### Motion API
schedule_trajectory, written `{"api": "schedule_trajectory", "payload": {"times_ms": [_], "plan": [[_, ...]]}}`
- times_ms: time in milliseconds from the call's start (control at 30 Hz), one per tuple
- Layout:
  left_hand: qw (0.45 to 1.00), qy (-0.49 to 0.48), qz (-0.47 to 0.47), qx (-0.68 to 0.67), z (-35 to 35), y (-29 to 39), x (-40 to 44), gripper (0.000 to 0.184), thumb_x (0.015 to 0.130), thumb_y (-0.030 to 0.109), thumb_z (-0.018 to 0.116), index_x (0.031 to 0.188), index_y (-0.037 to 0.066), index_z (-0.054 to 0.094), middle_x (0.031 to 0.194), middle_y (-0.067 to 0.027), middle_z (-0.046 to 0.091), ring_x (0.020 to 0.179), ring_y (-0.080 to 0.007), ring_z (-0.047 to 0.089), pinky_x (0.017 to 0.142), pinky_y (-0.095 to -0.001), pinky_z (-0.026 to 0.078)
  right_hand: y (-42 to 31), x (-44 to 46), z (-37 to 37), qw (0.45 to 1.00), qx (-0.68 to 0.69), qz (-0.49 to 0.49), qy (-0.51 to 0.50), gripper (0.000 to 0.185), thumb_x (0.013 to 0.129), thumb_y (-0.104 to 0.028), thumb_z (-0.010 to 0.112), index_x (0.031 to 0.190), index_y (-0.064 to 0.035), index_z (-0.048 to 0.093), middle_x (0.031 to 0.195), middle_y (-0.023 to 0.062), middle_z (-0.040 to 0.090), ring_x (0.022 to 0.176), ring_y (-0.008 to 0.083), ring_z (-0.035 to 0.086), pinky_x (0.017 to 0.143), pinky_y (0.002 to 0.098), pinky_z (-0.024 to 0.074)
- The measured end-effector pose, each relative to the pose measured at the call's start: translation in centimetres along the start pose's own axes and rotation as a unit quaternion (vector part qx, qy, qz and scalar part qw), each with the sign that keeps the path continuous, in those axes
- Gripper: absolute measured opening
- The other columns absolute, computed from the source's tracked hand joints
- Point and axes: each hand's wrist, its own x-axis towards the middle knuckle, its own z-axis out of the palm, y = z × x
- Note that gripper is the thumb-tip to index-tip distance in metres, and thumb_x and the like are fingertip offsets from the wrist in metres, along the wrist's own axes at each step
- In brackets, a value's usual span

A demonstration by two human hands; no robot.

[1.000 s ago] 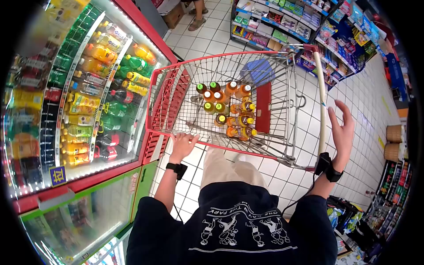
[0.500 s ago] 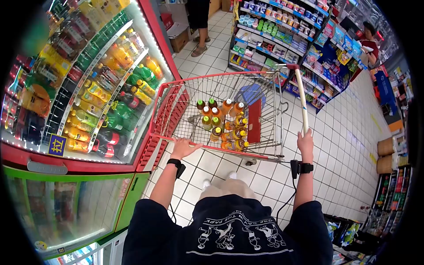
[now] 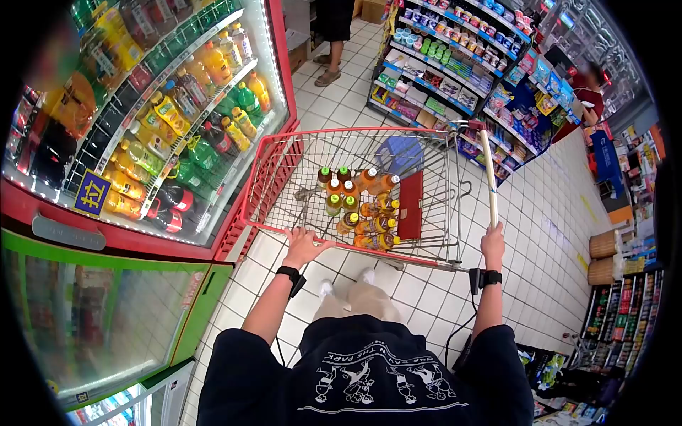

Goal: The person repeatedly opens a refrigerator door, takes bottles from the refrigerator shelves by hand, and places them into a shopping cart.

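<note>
A wire shopping cart (image 3: pixel 284 153) with red edging stands across in front of me. Several bottles of orange and yellow drink (image 3: pixel 371 226), some with green or white caps, stand or lean in its basket beside a red panel (image 3: pixel 410 206). My left hand (image 3: pixel 304 246) rests on the red near rim, its fingers spread over the edge. At the cart's right end, my right hand (image 3: pixel 492 243) is wrapped round the lower end of the pale handle bar (image 3: pixel 489 170). Both wrists wear black straps with small devices.
A lit drinks fridge (image 3: pixel 277 64) with a red frame is at the left, a green-framed cooler (image 3: pixel 195 305) below it. Snack shelves (image 3: pixel 433 64) stand behind the cart. One person's legs (image 3: pixel 334 42) show at the top, another person (image 3: pixel 591 96) at upper right. Woven baskets (image 3: pixel 602 245) stand far right.
My right hand has come down from beside the handle and closed round it. The view has shifted, with more shelves and people showing. My left hand stays on the rim.
</note>
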Motion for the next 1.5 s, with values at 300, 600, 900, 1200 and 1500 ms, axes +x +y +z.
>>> {"api": "schedule_trajectory", "payload": {"times_ms": [300, 600, 900, 1200, 1500], "plan": [[0.998, 0.047, 0.041, 0.016, 0.7, -3.8, -2.5, 0.082, 0.075, 0.077, 0.061, 0.094, -0.002, 0.069, 0.116, -0.0254, 0.061, 0.123, -0.0432, 0.046, 0.114, -0.0646, 0.005, 3.0, -5.6, 0.2, 0.999, 0.047, -0.017, -0.01, 0.044, 0.096, -0.018, 0.052, 0.134, -0.0036, 0.035, 0.093, 0.0332, 0.066, 0.087, 0.053, 0.063, 0.076, 0.0599, 0.0497], [0.993, 0.096, 0.062, 0.001, 2.7, -4.3, -5.4, 0.054, 0.093, 0.055, 0.056, 0.103, 0.003, 0.067, 0.105, -0.0168, 0.065, 0.116, -0.0357, 0.053, 0.114, -0.0591, 0.019, 3.0, -1.2, -0.1, 0.985, 0.15, -0.078, 0.025, 0.049, 0.089, -0.027, 0.064, 0.127, 0.0024, 0.053, 0.103, 0.0315, 0.066, 0.099, 0.0495, 0.063, 0.086, 0.0517, 0.0499], [0.993, 0.086, 0.045, 0.064, 4.1, -3.9, -9.8, 0.036, 0.098, 0.043, 0.051, 0.103, 0.012, 0.068, 0.103, -0.0146, 0.067, 0.107, -0.037, 0.058, 0.099, -0.058, 0.036, -5.8, -20.3, 3.6, 0.952, 0.027, -0.29, -0.089, 0.061, 0.087, -0.048, 0.065, 0.138, -0.0174, 0.053, 0.149, 0.023, 0.04, 0.144, 0.0399, 0.026, 0.108, 0.0765, 0.0066], [0.987, 0.077, 0.107, 0.089, 4.2, -5.3, -13.4, 0.034, 0.095, 0.04, 0.057, 0.098, 0.01, 0.074, 0.081, -0.0157, 0.071, 0.075, -0.0356, 0.068, 0.07, -0.0464, 0.054, -8.1, -25.9, 10.4, 0.932, 0.035, -0.344, -0.108, 0.045, 0.096, -0.047, 0.054, 0.128, -0.0152, 0.059, 0.157, 0.0171, 0.027, 0.148, 0.0399, 0.015, 0.101, 0.0801, 0.0181], [0.991, 0.026, 0.118, 0.062, 4.8, -5.0, -17.9, 0.032, 0.094, 0.038, 0.06, 0.094, 0.007, 0.071, 0.075, -0.0168, 0.069, 0.072, -0.0378, 0.067, 0.066, -0.0481, 0.053, -5.3, -25.1, 9.4, 0.901, 0.029, -0.394, -0.182, 0.051, 0.093, -0.053, 0.059, 0.116, -0.0083, 0.06, 0.133, 0.0117, 0.044, 0.133, 0.0379, 0.033, 0.103, 0.0705, 0.028]]}}
